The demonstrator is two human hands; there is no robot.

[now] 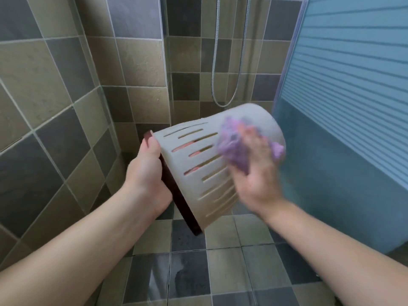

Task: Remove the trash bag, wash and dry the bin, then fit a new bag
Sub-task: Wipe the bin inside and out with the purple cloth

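Observation:
A white slotted plastic bin (207, 160) with a dark red rim is held tipped on its side in mid-air, its base pointing away to the upper right. My left hand (146, 171) grips the rim, thumb on the outside and fingers inside, showing through the slots. My right hand (256, 171) holds a purple cloth (234, 144) pressed against the bin's outer wall near the base. The right hand and cloth are blurred by motion. No trash bag is visible.
I stand in a tiled shower area. Tiled walls close in on the left and ahead. A metal shower hose (215, 69) hangs on the far wall. A frosted blue glass panel (344, 107) stands at the right. The wet tiled floor (198, 268) lies below.

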